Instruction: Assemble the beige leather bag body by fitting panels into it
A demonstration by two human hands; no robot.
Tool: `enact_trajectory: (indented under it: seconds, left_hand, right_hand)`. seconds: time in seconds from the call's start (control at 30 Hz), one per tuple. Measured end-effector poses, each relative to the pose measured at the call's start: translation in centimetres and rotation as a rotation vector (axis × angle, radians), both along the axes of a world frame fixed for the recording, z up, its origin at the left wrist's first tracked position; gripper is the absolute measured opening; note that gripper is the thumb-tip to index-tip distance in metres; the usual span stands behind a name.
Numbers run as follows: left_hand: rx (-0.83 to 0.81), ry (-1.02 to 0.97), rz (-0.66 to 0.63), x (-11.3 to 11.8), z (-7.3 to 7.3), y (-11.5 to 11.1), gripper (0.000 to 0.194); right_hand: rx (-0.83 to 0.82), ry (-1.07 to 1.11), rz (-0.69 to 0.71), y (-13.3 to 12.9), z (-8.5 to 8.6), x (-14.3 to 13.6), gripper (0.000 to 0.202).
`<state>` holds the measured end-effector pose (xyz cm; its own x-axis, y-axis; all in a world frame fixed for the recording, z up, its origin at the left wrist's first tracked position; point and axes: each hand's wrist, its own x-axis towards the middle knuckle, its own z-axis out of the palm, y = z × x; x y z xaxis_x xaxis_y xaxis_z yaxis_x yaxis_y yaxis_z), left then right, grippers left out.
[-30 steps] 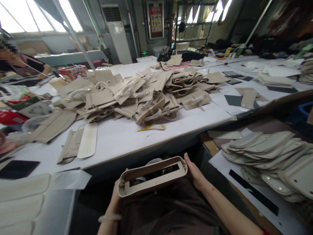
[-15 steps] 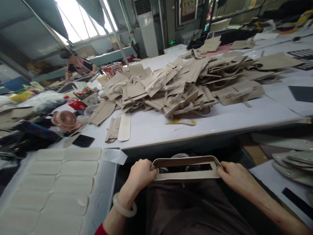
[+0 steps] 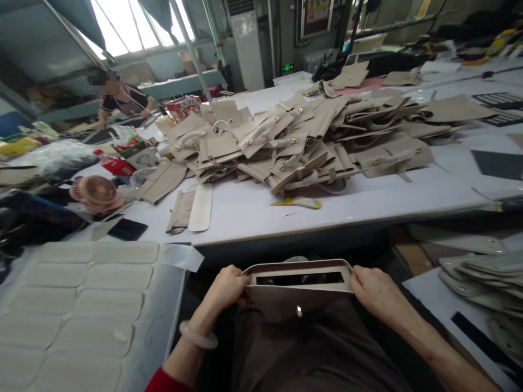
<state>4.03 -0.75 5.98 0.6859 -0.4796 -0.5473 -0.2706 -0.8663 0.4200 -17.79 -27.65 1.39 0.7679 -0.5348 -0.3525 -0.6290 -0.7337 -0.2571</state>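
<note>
Workshop, long white table (image 3: 368, 201) ahead with a heap of beige leather pieces (image 3: 302, 141). Over my lap, my left hand (image 3: 229, 286) and right hand (image 3: 373, 291) clamp the ends of a beige slotted leather bag frame (image 3: 296, 286). It appears light and semi-stiff; grip at the ends.

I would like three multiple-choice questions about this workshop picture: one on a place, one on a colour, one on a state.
1. Where does the yellow-handled tool lie?
A. on the white table, before the pile of beige pieces
B. in the lap
C. on the pink fan

2. What colour is the small fan?
A. blue
B. pink
C. black

3. How is the beige bag frame held?
A. by one hand
B. by no hand
C. by left hand and right hand, one at each end

Answers: A, it lies at the pile's near edge; B, its grille is pink; C, each hand grips an end.
</note>
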Motion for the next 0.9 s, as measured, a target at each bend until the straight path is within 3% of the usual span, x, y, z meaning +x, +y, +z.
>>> enact_trajectory:
  seconds: [0.07, 0.17, 0.3, 0.43, 0.53, 0.67, 0.9]
  left_hand:
    - [-0.016, 0.032, 0.004, -0.4, -0.5, 0.0, 0.038]
    - [0.002, -0.093, -0.001, -2.2, -1.1, 0.1, 0.047]
    - [0.092, -0.156, 0.02, -4.0, -1.5, 0.6, 0.055]
    - [0.159, -0.074, -0.026, -3.6, -0.9, 0.5, 0.057]
    - [0.184, -0.055, -0.017, -3.1, -0.6, 0.4, 0.055]
    - [0.19, -0.068, -0.007, -3.0, -1.1, 0.5, 0.05]
    - [0.174, -0.082, -0.007, -2.4, -2.1, 0.3, 0.047]
  right_hand:
    - [0.002, -0.02, -0.023, 0.3, 0.2, -0.2, 0.026]
    - [0.001, -0.104, -0.108, 1.1, 0.2, -0.9, 0.029]
    - [0.191, -0.287, -0.311, 2.1, 0.0, -1.9, 0.03]
    - [0.307, -0.351, -0.439, 2.8, 0.0, -2.4, 0.031]
    - [0.302, -0.322, -0.453, 2.8, 0.1, -2.3, 0.031]
    - [0.264, -0.286, -0.44, 2.5, 0.2, -1.6, 0.029]
    - [0.125, -0.153, -0.288, 2.3, 0.6, -0.9, 0.028]
